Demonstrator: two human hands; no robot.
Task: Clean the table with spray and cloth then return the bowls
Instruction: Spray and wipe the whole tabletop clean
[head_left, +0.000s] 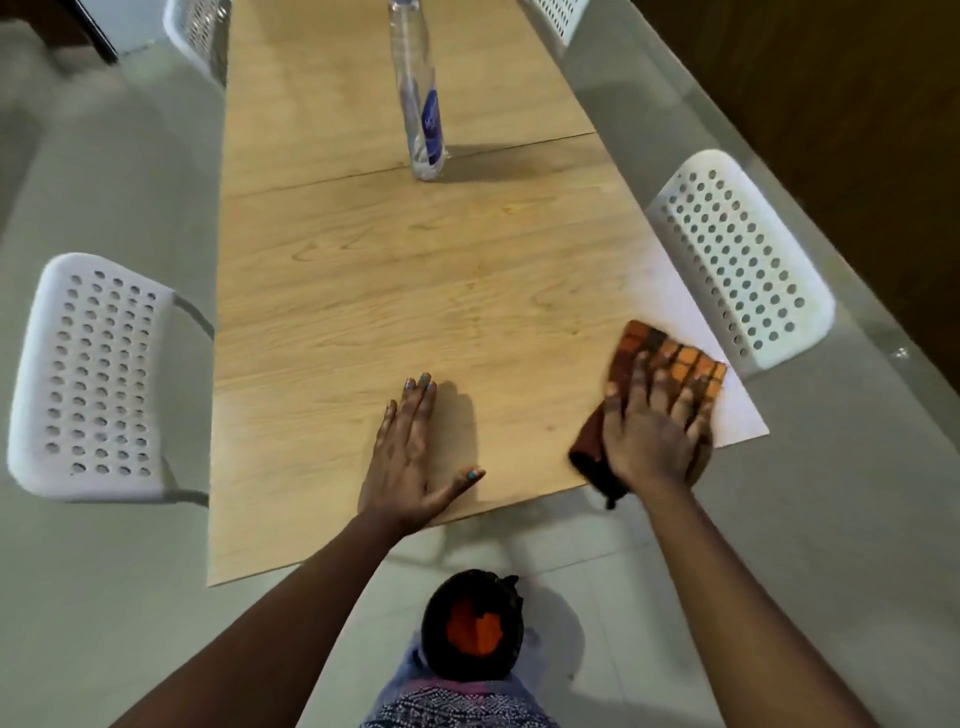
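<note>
A long wooden table (395, 291) runs away from me. My right hand (652, 431) lies flat with spread fingers on an orange-and-brown checked cloth (680, 358), pressing it onto the table's near right corner. My left hand (413, 452) rests palm down on the wood near the front edge, fingers straight, holding nothing. A clear plastic bottle (421, 98) with a blue label stands upright at the table's middle, far from both hands. No bowls are in view.
White perforated chairs stand at the left (88, 379) and the right (737, 260) of the table, and two more at the far end. A bright patch of light falls on the right table edge. My foot in a dark shoe (472, 629) is on the tiled floor below.
</note>
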